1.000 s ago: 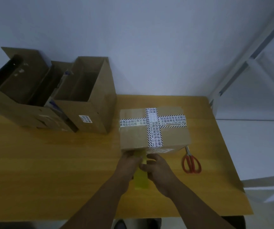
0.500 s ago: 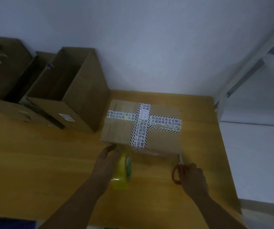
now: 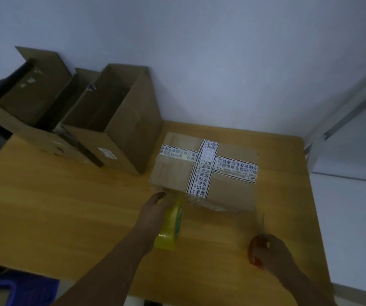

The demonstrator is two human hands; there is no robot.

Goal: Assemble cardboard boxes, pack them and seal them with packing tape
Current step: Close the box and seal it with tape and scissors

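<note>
Fingers of left hand grip tape roll beside box.

Red handles of the scissors lie mostly hidden under the right hand; a blue crate is cropped bottom-left.
</note>
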